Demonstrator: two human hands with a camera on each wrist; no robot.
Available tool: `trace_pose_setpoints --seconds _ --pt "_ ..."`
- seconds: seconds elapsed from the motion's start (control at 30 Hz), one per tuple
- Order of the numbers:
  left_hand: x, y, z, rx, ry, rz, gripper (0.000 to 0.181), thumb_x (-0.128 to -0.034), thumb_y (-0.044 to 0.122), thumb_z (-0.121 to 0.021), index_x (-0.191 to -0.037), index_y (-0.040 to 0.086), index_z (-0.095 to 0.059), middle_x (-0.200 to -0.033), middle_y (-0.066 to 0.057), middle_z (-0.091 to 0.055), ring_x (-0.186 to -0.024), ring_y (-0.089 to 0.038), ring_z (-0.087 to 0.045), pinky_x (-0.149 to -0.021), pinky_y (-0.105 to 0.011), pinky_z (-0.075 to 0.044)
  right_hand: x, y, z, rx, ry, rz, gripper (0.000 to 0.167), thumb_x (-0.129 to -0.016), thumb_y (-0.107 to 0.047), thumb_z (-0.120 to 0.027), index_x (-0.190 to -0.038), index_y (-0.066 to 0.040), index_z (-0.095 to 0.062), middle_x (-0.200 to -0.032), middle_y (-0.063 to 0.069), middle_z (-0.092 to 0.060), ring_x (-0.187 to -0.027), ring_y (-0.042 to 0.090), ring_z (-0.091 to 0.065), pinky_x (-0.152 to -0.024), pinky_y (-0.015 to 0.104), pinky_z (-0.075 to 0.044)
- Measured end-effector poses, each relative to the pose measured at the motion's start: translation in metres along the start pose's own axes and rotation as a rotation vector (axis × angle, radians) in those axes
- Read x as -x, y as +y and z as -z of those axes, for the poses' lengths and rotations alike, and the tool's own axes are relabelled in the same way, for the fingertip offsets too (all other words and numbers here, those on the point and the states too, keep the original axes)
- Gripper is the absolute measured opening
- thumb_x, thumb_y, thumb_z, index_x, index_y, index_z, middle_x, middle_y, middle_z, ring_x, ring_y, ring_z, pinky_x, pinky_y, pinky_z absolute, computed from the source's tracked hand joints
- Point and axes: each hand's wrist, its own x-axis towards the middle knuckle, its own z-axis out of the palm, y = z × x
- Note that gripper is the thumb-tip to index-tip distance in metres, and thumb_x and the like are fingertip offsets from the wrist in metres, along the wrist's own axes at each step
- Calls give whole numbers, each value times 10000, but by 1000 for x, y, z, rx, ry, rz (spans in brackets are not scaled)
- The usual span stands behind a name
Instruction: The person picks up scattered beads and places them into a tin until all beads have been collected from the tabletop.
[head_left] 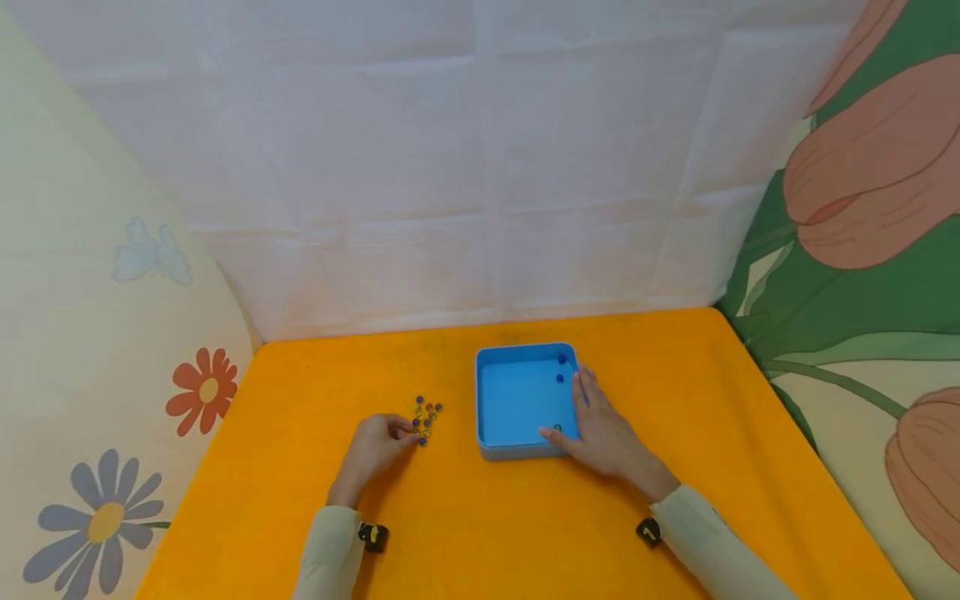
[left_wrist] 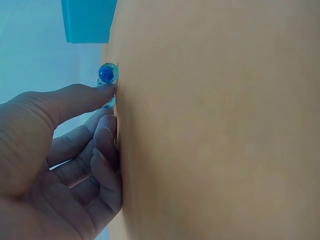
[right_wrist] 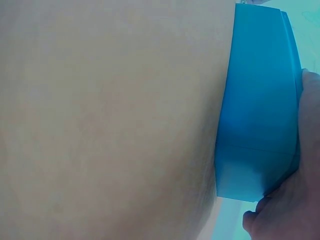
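Several glass marbles (head_left: 427, 423), some dark blue and some yellowish, lie in a loose cluster on the table left of a square blue box (head_left: 525, 450). My left hand (head_left: 378, 450) is at the cluster's near left edge, thumb and forefinger pinching a marble that the thumb (left_wrist: 82, 102) partly hides. A blue-cored marble (left_wrist: 108, 73) shows just beyond the thumb tip. With my right hand (head_left: 609, 435) I grip the box's right side, thumb over the near rim and fingers along the outer wall (right_wrist: 257, 95). Inside the box are two dark blue marbles (head_left: 559, 378) and a green one (head_left: 557, 427).
An orange cloth (head_left: 495, 533) covers the table. Behind it hangs a white sheet (head_left: 480, 183), with flower-printed cloths (head_left: 105, 522) at the left and right sides. A small black device (head_left: 373, 537) sits at each wrist, below pale sleeves.
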Motion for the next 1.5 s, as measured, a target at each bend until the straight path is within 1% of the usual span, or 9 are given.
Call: trace_pose_setpoints --seconds 0.07,0.3,0.43,0.63,0.87,1.1,1.3,1.5 --pt "0 0 0 -1 0 -4 130 -952 180 -784 -995 58 -791 -888 -60 -741 -744 -138 -608 -641 -255 -490 -1 0 -1 1 1 1 1179 -948 -787 -515 -1665 40 -76 -1770 228 -10 -1635 425 -169 -1209 561 -398" --pt "0 0 1 17 0 16 113 -945 168 -790 -986 64 -792 -892 -53 -741 -758 -141 -611 -662 -263 -495 -2 1 -1 2 4 1 1173 -954 -784 -511 -1664 42 -72 -1769 232 -13 -1638 417 -161 -1213 555 -398" --pt "0 1 2 19 -1 15 111 -942 167 -791 -980 63 -794 -883 -54 -741 -747 -134 -604 -637 -246 -485 -1 0 0 -3 12 7 1172 -956 -780 -513 -1661 50 -77 -1766 244 -24 -1634 424 -166 -1200 558 -412" --pt "2 1 2 23 -7 19 118 -952 170 -780 -991 61 -799 -883 -50 -741 -727 -132 -589 -609 -245 -470 -1 -1 1 -16 5 5 1172 -957 -774 -520 -1663 43 -65 -1769 231 3 -1641 418 -141 -1225 568 -379" --pt "3 0 1 26 -2 14 111 -951 154 -779 -999 55 -797 -883 -51 -739 -738 -134 -602 -630 -249 -489 -1 1 0 -20 4 5 1181 -952 -783 -517 -1659 54 -78 -1770 230 9 -1641 424 -132 -1238 572 -357" --pt "4 0 1 25 14 -2 111 -948 152 -783 -993 52 -801 -862 -48 -733 -729 -131 -609 -636 -252 -494 -1 2 -2 -23 6 0 1175 -953 -775 -525 -1662 45 -71 -1770 229 -1 -1640 421 -143 -1222 569 -379" --pt "6 0 1 25 18 -2 125 -947 158 -783 -997 44 -799 -865 -49 -729 -741 -132 -614 -647 -258 -500 -1 1 -1 -28 9 6 1174 -955 -774 -524 -1661 50 -73 -1768 237 -5 -1634 431 -160 -1221 574 -379" --pt "6 -1 1 14 27 -8 126 -945 163 -786 -990 47 -801 -860 -43 -731 -741 -122 -617 -651 -253 -501 -1 2 -1 -18 -1 -6 1193 -945 -793 -517 -1666 39 -58 -1768 236 2 -1629 437 -178 -1207 581 -397"
